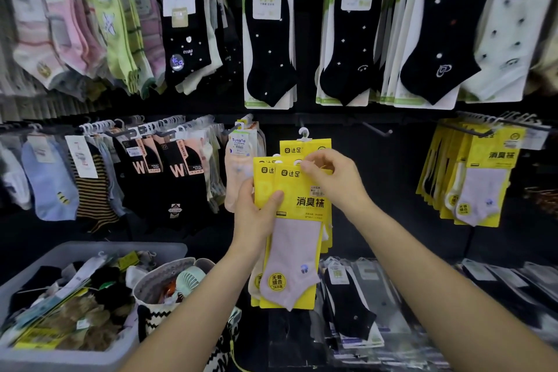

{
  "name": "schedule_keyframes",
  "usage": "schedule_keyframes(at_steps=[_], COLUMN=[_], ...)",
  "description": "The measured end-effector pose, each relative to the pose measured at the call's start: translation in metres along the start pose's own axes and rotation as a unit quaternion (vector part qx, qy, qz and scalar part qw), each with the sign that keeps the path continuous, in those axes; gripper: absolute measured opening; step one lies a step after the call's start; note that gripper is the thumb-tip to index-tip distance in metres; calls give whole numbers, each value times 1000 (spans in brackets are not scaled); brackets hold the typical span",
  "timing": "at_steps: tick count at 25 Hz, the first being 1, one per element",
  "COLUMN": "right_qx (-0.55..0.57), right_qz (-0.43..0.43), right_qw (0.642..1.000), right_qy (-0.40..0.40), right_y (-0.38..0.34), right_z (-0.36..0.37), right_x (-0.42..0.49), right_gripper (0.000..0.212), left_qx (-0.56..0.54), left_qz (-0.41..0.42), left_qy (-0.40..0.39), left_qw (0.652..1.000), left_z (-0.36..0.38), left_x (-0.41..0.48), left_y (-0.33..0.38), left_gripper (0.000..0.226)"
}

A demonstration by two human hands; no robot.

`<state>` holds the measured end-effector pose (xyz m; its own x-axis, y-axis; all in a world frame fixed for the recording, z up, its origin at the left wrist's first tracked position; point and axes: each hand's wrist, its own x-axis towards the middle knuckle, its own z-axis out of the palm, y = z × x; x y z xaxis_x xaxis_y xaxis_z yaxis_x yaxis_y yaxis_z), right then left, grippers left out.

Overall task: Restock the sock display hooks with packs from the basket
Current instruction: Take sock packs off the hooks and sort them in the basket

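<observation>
Our left hand (256, 214) grips a fanned stack of yellow sock packs (294, 220) while our right hand (329, 178) pinches the front pack's hanger, none hooked yet, the bare hook (376, 127) above waiting and the basket (75, 296) well stocked.

– what is the yellow pack (297, 190) made of?
– glossy yellow card, with a pale knitted cloth sock fixed on it and a white plastic hanger (304, 133).
– and the bin (90, 356)?
– smooth, matt grey plastic; the hooks (377, 129) are seen as dark metal.
</observation>
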<state>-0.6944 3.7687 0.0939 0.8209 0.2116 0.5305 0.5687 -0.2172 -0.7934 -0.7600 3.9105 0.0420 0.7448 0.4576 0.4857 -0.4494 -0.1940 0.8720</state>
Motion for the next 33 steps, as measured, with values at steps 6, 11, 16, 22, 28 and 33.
schedule_keyframes(at_steps=[6,11,16,22,28,33], right_qx=[27,30,-8,-54,-40,-63], right_qz=[47,59,58,48,21,30], right_qw=[998,994,997,990,995,995], right_qy=[39,84,59,118,90,73], right_y=[-16,-24,-20,-23,-30,-27], right_z=[-9,-10,2,3,5,0], right_x=[25,47,48,50,53,50], right_gripper=[16,19,20,16,12,14], left_qx=[-12,1,36,41,24,10], left_qz=[4,2,-5,-4,0,28], left_qy=[5,60,96,99,95,83], left_qw=[1000,998,995,994,995,996], left_z=[0,-24,-50,-61,-54,-39], left_x=[1,8,14,15,15,13], left_y=[-1,-9,-16,-10,-6,8], left_gripper=[15,11,11,12,11,12])
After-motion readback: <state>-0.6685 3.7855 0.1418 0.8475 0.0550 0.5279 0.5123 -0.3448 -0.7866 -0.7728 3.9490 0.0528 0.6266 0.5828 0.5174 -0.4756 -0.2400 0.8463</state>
